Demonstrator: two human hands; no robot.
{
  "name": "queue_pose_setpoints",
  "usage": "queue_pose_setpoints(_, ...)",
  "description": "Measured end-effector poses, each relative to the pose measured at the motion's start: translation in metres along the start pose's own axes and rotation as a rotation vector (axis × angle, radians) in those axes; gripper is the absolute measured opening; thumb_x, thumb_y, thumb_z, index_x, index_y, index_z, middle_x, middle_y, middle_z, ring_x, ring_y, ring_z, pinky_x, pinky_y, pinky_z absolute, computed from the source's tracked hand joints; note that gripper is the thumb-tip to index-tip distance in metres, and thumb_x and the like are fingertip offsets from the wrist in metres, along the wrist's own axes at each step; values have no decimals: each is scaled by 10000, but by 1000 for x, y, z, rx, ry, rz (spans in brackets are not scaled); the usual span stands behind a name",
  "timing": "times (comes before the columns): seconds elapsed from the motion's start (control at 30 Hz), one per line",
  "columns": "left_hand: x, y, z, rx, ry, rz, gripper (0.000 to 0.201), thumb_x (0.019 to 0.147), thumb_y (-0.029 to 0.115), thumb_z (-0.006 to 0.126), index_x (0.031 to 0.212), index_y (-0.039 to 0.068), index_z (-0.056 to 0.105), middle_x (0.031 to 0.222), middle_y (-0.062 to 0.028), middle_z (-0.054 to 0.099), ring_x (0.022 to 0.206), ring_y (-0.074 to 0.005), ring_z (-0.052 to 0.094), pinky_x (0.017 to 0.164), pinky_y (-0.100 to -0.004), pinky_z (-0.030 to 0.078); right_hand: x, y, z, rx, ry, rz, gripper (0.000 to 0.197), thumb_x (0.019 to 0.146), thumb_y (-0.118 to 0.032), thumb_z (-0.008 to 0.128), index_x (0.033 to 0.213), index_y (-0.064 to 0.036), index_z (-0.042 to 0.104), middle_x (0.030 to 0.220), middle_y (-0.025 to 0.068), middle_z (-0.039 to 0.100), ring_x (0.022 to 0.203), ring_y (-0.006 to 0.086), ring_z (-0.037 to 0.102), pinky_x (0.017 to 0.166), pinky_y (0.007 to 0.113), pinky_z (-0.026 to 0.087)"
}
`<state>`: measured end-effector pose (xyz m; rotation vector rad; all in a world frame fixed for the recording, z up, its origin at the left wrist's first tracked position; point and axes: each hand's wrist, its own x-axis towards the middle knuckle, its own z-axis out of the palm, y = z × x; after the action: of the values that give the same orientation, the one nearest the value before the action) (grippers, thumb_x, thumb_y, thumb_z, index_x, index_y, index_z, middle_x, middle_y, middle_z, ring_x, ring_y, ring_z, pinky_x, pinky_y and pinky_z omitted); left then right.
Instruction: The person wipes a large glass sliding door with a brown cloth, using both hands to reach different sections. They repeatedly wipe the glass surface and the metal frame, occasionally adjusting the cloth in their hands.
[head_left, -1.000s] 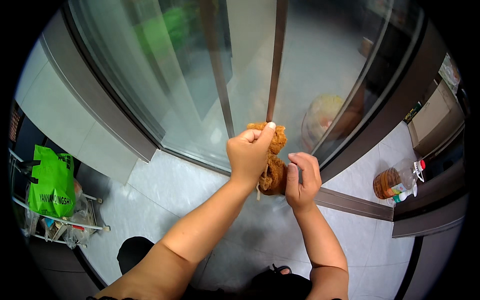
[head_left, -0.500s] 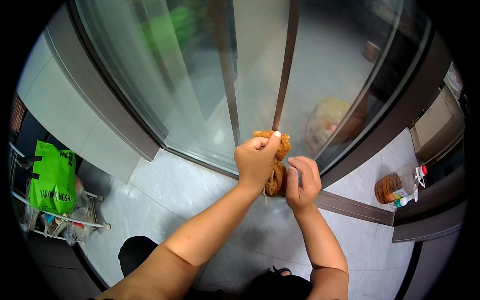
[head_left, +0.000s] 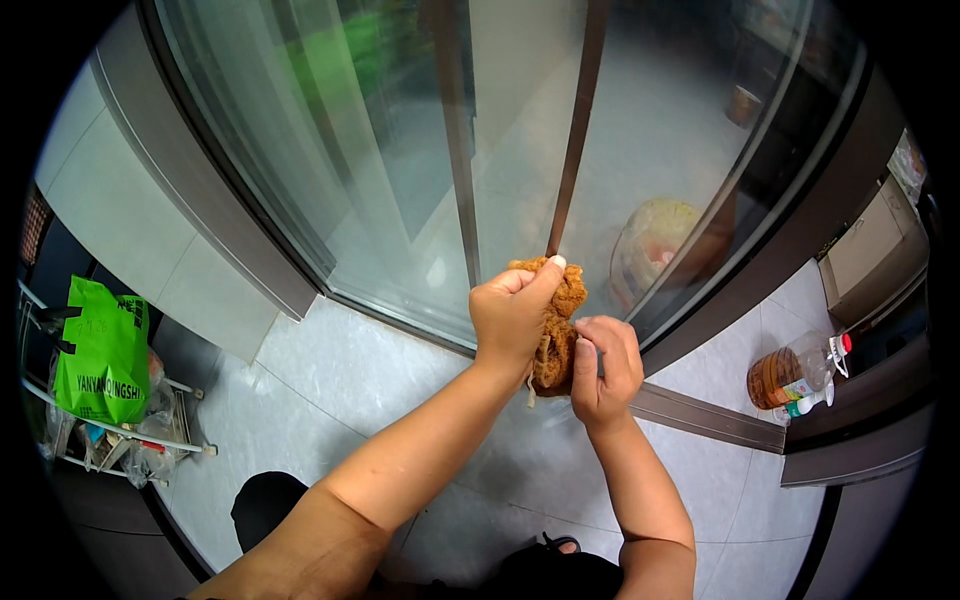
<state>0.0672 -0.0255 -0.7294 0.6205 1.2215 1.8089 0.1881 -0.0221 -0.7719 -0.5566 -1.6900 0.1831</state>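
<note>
A fuzzy brown cloth [head_left: 553, 357] with a pale loop or cord hanging from its lower left is bunched between my hands, in front of the glass door. My left hand [head_left: 508, 322] is closed round its upper left part, thumb on top. At the cloth's right edge, my right hand [head_left: 608, 368] has its fingers curled and its thumb against them, seeming to pinch the edge. The fingertips there are partly hidden. Behind the cloth stand the glass door panels [head_left: 520, 200] with their dark brown frame strips.
On the left, a metal rack [head_left: 180, 447] holds a bright green bag [head_left: 100, 350] and several plastic-wrapped items. To the right, a large clear bottle [head_left: 785, 375] of brown liquid with a red cap stands by the dark door frame [head_left: 710, 418]. Grey tiles [head_left: 310, 385] cover the floor.
The lower part of the cloth has spread slightly and shows more between my hands. My right fingers have drawn closer to its edge. The left hand has barely moved.
</note>
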Motion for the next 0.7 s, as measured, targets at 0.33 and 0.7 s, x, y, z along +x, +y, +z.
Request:
queue_pose_setpoints(0.33,-9,12,3,93,1,127,231,830,147,744,692,-10,646,685,2,615,613,-49,509,535,-244,414,1,0,-1,-9,3,-9,114,833,-23,634,938,17,653,887,154,644,773,287,620,698,351,501)
queue_pose_setpoints(0.7,13,-9,-3,641,66,994,148,702,45,790,677,26,645,665,-39,611,666,-188,552,582,-319,444,-13,14,-5,-31,-2,41,121,828,-18,640,943,14,656,897,159,641,771,286,615,694,341,498)
